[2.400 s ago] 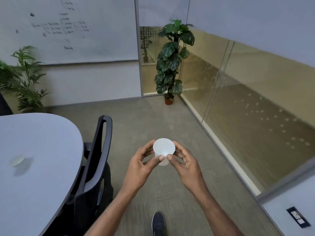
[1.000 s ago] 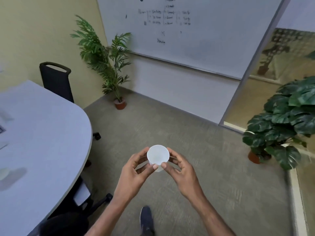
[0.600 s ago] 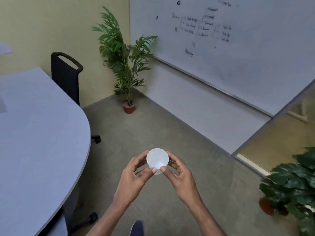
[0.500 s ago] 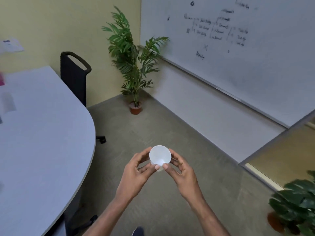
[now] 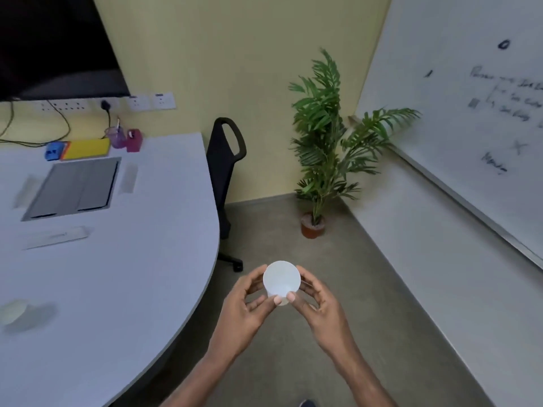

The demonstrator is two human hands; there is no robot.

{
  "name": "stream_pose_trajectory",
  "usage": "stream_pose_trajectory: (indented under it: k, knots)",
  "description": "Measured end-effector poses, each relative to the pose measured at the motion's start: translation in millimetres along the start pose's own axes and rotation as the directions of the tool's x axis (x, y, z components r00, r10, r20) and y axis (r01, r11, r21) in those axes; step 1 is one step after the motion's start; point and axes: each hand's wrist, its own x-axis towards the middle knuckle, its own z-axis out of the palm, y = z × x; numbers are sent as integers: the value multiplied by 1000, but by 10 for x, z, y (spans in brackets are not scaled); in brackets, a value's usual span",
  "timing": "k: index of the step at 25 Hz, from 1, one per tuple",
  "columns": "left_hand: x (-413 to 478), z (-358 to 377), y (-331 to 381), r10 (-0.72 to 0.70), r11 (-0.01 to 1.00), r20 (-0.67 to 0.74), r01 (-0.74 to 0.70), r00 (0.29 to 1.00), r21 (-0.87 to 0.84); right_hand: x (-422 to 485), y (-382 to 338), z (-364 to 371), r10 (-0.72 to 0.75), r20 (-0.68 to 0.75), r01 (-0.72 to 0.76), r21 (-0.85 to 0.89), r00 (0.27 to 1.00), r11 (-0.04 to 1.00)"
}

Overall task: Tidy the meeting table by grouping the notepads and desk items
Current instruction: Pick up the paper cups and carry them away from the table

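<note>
One table [image 5: 132, 274] is sitting to my left, bearing one yellow pad [image 5: 85, 148]. I am gripping one white cup [image 5: 281, 282] between my left hand [image 5: 245, 311] and right hand [image 5: 318, 311], above the floor.

The pale rounded table [image 5: 141, 289] bears a yellow notepad [image 5: 86, 148], blue item [image 5: 54, 150], purple pen cup [image 5: 117, 137], magenta holder [image 5: 134, 140], and perhaps a blurred white cup [image 5: 13, 311].
</note>
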Motion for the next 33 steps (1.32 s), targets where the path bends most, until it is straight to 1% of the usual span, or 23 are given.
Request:
stream_pose_trajectory:
  k: [1, 3, 6, 8, 11, 13, 17, 19, 22, 24, 28, 31, 33]
  knots:
    - [127, 35, 35, -17, 1000, -51, 16, 999, -11, 222, -49, -36, 8, 52, -8, 6, 999, 1000]
    - [366, 91, 73, -15, 1000, -155, 14, 988, -9, 643, -108, -86, -25, 164, 28, -20, 986, 999]
    - [745, 21, 90, -63, 998, -245, 66, 967, 5, 1255, -105, -58, -2, 290, 5, -9, 957, 1000]
    - [1027, -94, 71, -64, 996, -316, 78, 946, 33, 1665, -106, 61, -13, 345, 21, -19, 938, 1000]
    - [1461, -353, -46, -109, 990, -415, 134, 903, 32, 2236, -67, 371, 36, 407, -27, -27, 913, 999]
    - [1763, -607, -182, -134, 985, -454, 169, 881, 37, 2597, -33, 638, 50, 440, -40, -31, 897, 999]
    - [2389, -1102, -325, -169, 971, -499, 230, 850, 62, 3295, -79, 1102, 111, 482, -98, -52, 869, 994]
    - [2680, -1383, -305, -167, 968, -490, 238, 856, 85, 3641, -168, 1370, 110, 489, -72, -94, 865, 993]
    - [3088, -1749, -316, -173, 964, -477, 247, 862, 97, 4144, -225, 1675, 149, 523, -98, -124, 839, 987]
    - [3365, -1955, -323, -171, 964, -482, 246, 859, 96, 4481, -277, 1884, 147, 565, -75, -149, 812, 986]
    - [3992, -2307, -438, -192, 963, -505, 262, 842, 71, 5285, -321, 2255, 195, 617, -91, -197, 763, 976]
    - [4510, -2558, -563, -202, 960, -540, 273, 817, 54, 5942, -238, 2575, 223, 651, -76, -246, 726, 966]
    - [4902, -2755, -670, -240, 953, -579, 302, 779, 11, 6392, -160, 2846, 259, 658, -104, -265, 707, 959]
